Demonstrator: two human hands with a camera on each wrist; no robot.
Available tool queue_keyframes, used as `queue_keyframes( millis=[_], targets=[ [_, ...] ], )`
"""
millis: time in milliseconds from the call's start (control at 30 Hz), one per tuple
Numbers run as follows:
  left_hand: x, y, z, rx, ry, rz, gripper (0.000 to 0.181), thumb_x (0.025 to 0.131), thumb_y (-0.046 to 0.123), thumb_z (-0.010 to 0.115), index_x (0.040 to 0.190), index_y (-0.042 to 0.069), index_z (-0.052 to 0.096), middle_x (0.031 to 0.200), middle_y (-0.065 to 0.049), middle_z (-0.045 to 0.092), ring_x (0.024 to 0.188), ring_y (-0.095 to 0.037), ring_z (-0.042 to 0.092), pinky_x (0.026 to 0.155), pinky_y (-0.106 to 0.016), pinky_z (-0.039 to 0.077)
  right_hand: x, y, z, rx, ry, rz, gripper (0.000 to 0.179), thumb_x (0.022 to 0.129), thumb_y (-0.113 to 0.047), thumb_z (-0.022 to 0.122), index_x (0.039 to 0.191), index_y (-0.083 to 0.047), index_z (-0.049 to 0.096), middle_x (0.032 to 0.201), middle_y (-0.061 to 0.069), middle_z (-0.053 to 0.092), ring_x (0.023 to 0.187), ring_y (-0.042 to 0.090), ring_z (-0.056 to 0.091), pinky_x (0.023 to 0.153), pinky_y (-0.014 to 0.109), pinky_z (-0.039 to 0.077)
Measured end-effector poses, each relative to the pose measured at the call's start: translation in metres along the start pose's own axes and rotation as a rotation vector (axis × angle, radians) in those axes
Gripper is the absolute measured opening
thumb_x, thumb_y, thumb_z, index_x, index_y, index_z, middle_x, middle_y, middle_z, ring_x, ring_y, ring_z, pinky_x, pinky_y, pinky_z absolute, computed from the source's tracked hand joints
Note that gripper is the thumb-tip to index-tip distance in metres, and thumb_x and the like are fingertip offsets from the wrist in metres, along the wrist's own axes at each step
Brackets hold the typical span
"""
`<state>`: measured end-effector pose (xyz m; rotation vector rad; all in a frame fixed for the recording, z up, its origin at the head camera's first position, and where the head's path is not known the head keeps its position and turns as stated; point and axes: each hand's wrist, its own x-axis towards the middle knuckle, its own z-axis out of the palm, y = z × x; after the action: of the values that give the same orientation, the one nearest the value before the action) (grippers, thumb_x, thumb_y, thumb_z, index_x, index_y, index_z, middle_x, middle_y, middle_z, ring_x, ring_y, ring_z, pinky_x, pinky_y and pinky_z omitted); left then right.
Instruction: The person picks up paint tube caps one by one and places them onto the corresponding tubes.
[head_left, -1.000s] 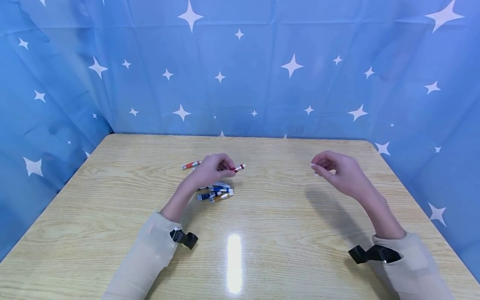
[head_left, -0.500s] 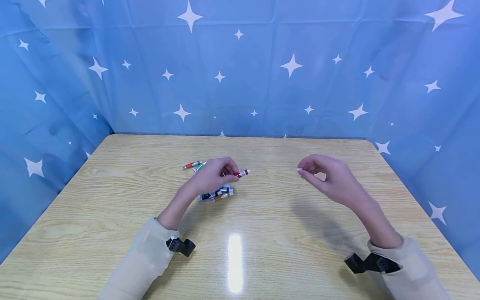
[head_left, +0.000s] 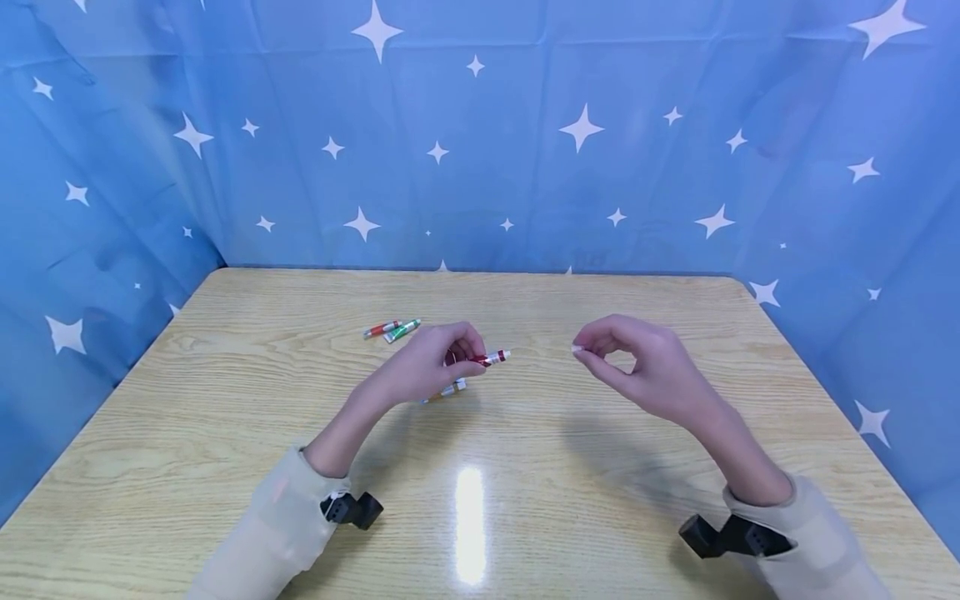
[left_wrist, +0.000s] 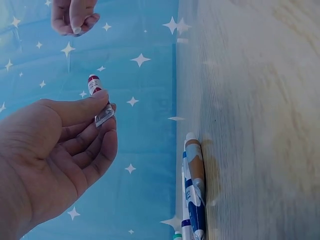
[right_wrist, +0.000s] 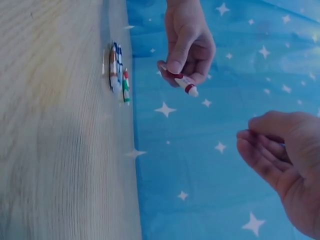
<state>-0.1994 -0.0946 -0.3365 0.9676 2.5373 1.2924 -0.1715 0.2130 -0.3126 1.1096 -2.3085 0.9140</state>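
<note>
In the head view my left hand [head_left: 429,364] pinches a small red paint tube [head_left: 496,358] between thumb and fingers, above the table. The tube's white tip points right, towards my other hand; its crimped silver end [left_wrist: 104,115] shows in the left wrist view. My right hand [head_left: 647,367] is raised on the other side, thumb and forefinger together. A tiny white piece, like a tube cap, [head_left: 577,348] shows at those fingertips; fingers hide it in the right wrist view. The two hands are apart. Beneath the left hand lies an ochre paint tube [head_left: 446,392].
An orange-red tube [head_left: 382,329] and a green tube [head_left: 402,331] lie behind the left hand on the wooden table [head_left: 225,400]. Blue tubes [left_wrist: 194,205] lie beside the ochre one. A blue star-patterned curtain [head_left: 480,183] stands along the table's back and sides.
Both hands have come closer together and nearer to me, the left moving slightly right with the red paint tube, the right moving left. The green tube has come into sight.
</note>
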Motion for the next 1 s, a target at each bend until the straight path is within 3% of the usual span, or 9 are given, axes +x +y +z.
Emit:
queue_keyframes(
  millis=[400,1000],
  targets=[
    [-0.010,0.010,0.004,-0.011,-0.026,0.062,0.009,0.094,0.007,0.072,0.099,0.007,0.064,0.086,0.003,0.067,0.078,-0.010,0.062,0.069,-0.027,0.053,0.005,-0.014,0.012,0.071,0.013,-0.062,0.031,0.079,0.011,0.077,0.102,-0.010,0.071,0.092,-0.004,0.071,0.076,0.009,0.068,0.075,0.015,0.052],
    [-0.019,0.032,0.007,-0.022,-0.043,0.107,0.008,0.095,0.009,0.071,0.100,0.010,0.064,0.086,0.006,0.066,0.074,-0.008,0.059,0.065,-0.032,0.051,0.006,-0.024,0.030,0.183,-0.029,-0.080,0.032,0.082,0.011,0.076,0.103,-0.012,0.070,0.093,-0.003,0.070,0.078,0.010,0.067,0.073,0.017,0.053]
  ],
)
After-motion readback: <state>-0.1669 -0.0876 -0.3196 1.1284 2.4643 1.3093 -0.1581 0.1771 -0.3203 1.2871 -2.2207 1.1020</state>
